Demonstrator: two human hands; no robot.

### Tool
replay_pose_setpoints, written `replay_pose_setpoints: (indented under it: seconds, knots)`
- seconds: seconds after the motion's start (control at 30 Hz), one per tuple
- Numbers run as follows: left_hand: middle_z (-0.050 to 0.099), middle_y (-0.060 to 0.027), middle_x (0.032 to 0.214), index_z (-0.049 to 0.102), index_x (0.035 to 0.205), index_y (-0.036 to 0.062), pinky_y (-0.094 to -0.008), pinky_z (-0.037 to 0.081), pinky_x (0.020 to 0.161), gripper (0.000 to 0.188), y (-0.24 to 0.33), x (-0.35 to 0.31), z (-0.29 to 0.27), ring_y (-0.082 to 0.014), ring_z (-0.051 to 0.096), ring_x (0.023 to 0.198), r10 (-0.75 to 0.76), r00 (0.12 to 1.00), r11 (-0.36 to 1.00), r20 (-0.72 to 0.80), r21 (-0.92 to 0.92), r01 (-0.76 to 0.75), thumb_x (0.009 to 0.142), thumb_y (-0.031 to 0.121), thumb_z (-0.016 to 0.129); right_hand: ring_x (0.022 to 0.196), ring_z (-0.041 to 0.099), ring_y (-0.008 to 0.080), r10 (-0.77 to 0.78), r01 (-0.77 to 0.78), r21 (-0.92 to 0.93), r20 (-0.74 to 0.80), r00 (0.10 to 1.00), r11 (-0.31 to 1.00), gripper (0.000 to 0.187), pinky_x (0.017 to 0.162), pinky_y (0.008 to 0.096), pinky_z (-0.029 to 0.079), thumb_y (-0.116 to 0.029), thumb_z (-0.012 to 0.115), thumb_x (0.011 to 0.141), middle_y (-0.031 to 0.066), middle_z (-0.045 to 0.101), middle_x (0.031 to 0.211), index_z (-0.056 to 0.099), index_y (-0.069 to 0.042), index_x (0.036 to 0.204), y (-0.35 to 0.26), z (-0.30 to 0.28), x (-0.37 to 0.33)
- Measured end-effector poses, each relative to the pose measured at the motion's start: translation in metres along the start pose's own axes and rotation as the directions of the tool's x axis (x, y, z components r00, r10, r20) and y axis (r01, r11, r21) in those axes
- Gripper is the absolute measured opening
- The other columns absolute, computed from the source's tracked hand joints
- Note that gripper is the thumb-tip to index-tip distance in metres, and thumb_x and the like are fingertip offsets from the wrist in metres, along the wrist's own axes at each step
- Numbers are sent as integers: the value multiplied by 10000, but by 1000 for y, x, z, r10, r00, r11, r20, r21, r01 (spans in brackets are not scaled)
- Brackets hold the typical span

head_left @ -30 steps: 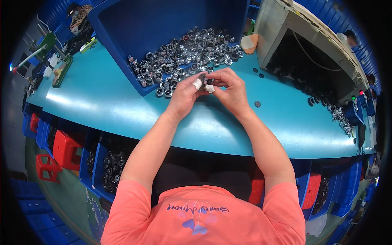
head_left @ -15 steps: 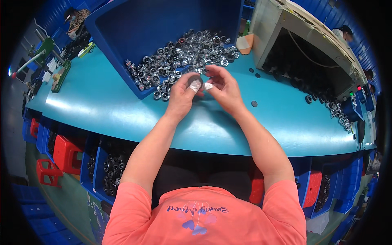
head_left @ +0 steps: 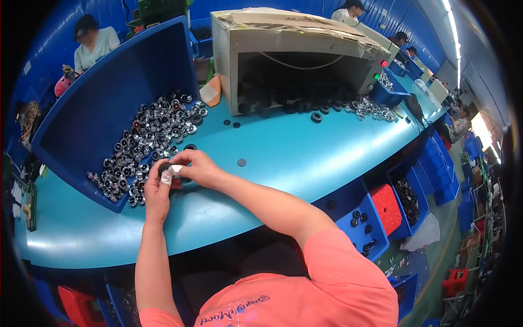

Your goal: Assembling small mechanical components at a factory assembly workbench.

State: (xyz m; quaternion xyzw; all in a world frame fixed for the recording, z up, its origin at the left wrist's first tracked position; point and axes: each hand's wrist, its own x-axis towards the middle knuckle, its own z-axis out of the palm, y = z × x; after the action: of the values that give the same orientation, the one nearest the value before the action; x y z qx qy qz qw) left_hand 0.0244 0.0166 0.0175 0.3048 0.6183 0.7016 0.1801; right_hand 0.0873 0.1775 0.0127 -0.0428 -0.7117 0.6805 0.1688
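Holds a dark ring [head_left: 164, 167] in the left fingers [head_left: 152, 174], curled closed around it, above the counter [head_left: 294, 152]. Sits tilted at those fingertips, immediately left of the right fingers [head_left: 185, 157]; being round, offers no clear long axis. Belongs nearest to the left hand, with the right drawn in close and bent inward. Cannot tell whether touching the ring on that side, or pinching something small. Faces a heap of shiny wheels [head_left: 155, 128] just beyond the fingers. Hides much of the ring behind white thumb wraps [head_left: 166, 176].
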Motion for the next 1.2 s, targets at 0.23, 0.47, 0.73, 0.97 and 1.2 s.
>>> replay_pose_setpoints:
  seconds: [0.23,0.47,0.73,0.97,1.2]
  knots:
    - [668,-14,986,642,1235,54,-224,522,591,234,-10,2,-7,-81,619,796,24,992,999,-127,31,-20,1033,160,589,871,639,109,72,-76,142,31,997,987,228,757,276,539,-139,711,934,42,712,960,769,-68,1143,-3,9,-4]
    - [664,-4,993,661,1199,66,-215,529,559,197,-6,0,-6,-73,625,818,60,984,998,-168,10,-59,1022,130,602,729,582,143,-224,203,-220,-79,971,954,230,680,296,492,-161,733,905,42,648,771,791,-157,1127,-8,17,-13]
    - [657,-4,945,666,1211,66,-214,498,539,208,-13,8,-7,-57,577,711,36,982,999,-188,18,-33,1040,135,572,808,652,145,-100,78,-178,-120,988,981,240,705,310,529,-135,727,916,63,725,883,766,-82,1146,-10,24,-14]
    - [623,-5,866,645,1263,64,-221,472,492,244,-2,5,-2,-49,520,630,-41,991,999,-127,-19,39,1050,102,533,893,696,142,18,-7,232,-43,999,973,231,781,295,574,-44,713,911,107,751,1011,742,17,1132,-8,12,-5]
    - [603,9,814,662,1231,76,-191,393,429,221,-12,5,-13,-30,502,596,-31,976,997,-217,57,45,1048,120,547,850,678,155,-91,81,-105,-86,992,991,218,741,303,549,-128,739,896,88,721,891,776,-52,1098,-18,22,-18]
